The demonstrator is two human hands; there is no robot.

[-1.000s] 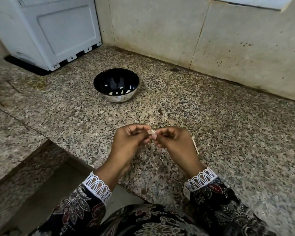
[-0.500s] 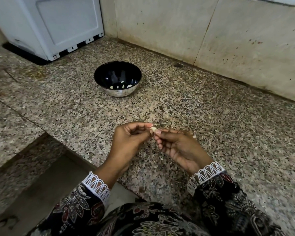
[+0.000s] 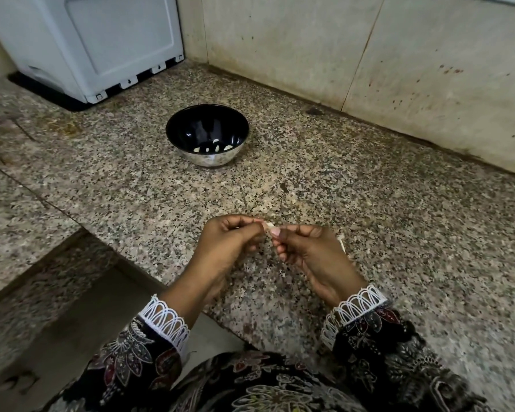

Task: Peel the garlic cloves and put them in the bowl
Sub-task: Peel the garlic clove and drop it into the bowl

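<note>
Both hands have drawn closer together since half a second ago, the right hand (image 3: 312, 251) curling its fingers in again to meet the left hand (image 3: 229, 245) over the granite counter (image 3: 399, 233). Each hand pinches one end of the garlic clove (image 3: 269, 226) between thumb and fingertips, other fingers curled. Well beyond them sits the dark bowl (image 3: 207, 135), a few peeled cloves (image 3: 213, 148) lying at its bottom.

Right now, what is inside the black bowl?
A few pale peeled garlic cloves lie at the bottom of the bowl. Its near wall hides part of the floor, so an exact count is impossible.
</note>
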